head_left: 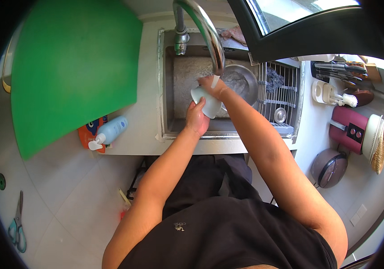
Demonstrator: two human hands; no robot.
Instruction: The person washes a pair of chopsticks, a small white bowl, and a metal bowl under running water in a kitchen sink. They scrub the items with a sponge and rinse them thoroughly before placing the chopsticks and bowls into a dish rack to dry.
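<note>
My left hand (198, 118) grips a pale, glossy bowl (208, 102) by its side, thumb toward the rim; the bowl is tilted above the steel sink (183, 101). Right behind it, my right hand (213, 85) is under the stream of water (215, 81) from the curved chrome faucet (217, 50). Its fingers are blurred and partly hidden, so I cannot tell whether they touch the bowl. A round metal basin (250, 82) with water in it sits in the sink, partly covered by my right forearm.
A rack (279, 97) over the sink's right side bears a steel-wool scourer (274, 80) and a round metal drain stopper (280, 115). Left, a green panel (77, 74) overhangs a blue pump bottle (112, 130). An open window frame (313, 35) juts in above right, near a knife holder (340, 69).
</note>
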